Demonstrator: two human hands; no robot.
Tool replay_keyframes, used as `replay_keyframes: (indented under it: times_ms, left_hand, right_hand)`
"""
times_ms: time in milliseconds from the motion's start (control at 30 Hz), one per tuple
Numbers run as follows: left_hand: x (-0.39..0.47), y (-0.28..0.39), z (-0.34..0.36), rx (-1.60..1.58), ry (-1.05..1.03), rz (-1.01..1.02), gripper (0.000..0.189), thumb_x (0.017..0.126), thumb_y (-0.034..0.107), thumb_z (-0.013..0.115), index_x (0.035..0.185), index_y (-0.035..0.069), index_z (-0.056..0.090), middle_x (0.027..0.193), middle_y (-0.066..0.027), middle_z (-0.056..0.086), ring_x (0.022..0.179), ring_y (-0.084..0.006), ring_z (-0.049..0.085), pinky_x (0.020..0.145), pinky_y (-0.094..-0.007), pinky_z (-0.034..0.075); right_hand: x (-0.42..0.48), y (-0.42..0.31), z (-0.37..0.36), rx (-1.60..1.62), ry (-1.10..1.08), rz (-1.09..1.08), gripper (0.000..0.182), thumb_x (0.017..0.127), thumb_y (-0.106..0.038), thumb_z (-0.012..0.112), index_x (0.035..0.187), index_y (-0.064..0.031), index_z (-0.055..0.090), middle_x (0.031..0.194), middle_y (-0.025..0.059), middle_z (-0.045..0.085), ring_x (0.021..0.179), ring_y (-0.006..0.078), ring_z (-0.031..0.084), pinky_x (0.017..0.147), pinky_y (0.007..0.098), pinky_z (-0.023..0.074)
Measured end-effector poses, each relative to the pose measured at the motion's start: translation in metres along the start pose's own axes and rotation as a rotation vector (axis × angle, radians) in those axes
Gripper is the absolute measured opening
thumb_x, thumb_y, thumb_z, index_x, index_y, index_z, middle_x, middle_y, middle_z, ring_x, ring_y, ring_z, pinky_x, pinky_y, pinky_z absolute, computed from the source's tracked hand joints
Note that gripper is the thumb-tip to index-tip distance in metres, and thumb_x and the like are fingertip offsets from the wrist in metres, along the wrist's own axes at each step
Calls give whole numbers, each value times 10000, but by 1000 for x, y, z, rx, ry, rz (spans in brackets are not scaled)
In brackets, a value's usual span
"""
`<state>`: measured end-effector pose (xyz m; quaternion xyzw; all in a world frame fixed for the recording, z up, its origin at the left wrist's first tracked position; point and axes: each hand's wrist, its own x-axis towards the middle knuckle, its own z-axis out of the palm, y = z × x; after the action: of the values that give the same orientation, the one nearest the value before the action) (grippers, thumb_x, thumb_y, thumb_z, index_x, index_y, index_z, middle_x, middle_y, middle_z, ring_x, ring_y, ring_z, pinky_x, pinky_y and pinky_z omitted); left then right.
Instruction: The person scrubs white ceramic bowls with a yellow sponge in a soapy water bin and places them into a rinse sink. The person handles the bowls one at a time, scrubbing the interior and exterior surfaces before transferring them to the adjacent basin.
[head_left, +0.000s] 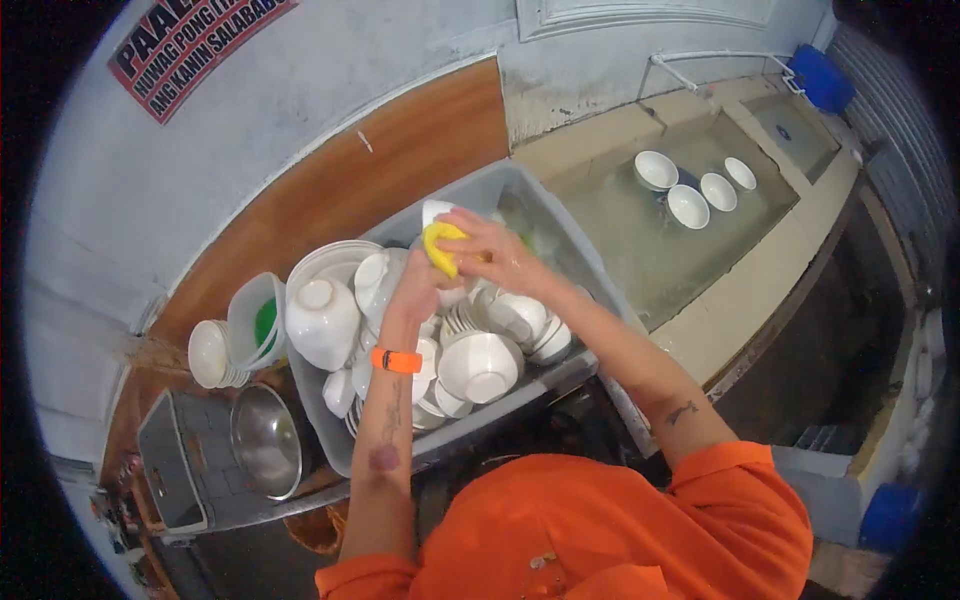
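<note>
My right hand (499, 253) grips a yellow sponge (444, 247) and presses it to a small white bowl (437, 211). Close beside it, my left hand (420, 283) holds that bowl, with its fingers partly hidden behind the sponge. Both hands are over a grey plastic tub (592, 259) heaped with white dishes. Under my hands lie an upturned white bowl (480, 367), a row of stacked bowls (463, 319) and, to the left, a large deep bowl (322, 322). Murky water shows in the tub's far right corner.
To the right, several white bowls (688, 207) sit in a tiled basin of water (622, 247). On the left are a clear plastic container (244, 311) with something green, stacked white bowls (208, 354), a steel bowl (266, 442) and a grey crate (169, 465). A wall stands behind the tub.
</note>
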<state>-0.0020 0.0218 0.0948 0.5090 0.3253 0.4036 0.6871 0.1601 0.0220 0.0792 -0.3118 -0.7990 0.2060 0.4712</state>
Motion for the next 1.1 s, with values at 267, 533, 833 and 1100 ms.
replay_keyframes:
  times_ms: [267,533,833,1100]
  left_hand:
    - [0,11,21,314,39,-27,402,647,14,588,1037,15,491,923,-55,544,860,-159,534,743,-280,433]
    - [0,23,22,-237,244,-187,376,763,148,551,1081,-27,457,1042,-137,523,920,-227,542,735,-359,471]
    - [36,-8,7,-819,388,119,369,857,305,409,1050,-2,480,996,-123,552,920,-265,531,845,-377,410]
    - [36,-23,18,-225,522,41,257,835,236,475,921,0,531,879,-80,567,783,-177,544,688,-312,442]
  right_hand:
    - [27,17,-3,208,163,435,301,803,-279,534,1048,-110,578,1140,109,515,1046,227,491,885,288,370]
    - [38,30,-16,772,-2,760,349,817,-294,528,1001,-3,581,1002,74,578,870,142,550,785,262,424]
    - [-37,7,108,186,809,603,401,855,-199,368,1190,19,402,1291,186,317,1198,285,289,989,345,207]
    - [9,31,57,-229,469,356,322,819,-255,404,992,-17,535,1066,183,505,933,334,484,791,375,382]
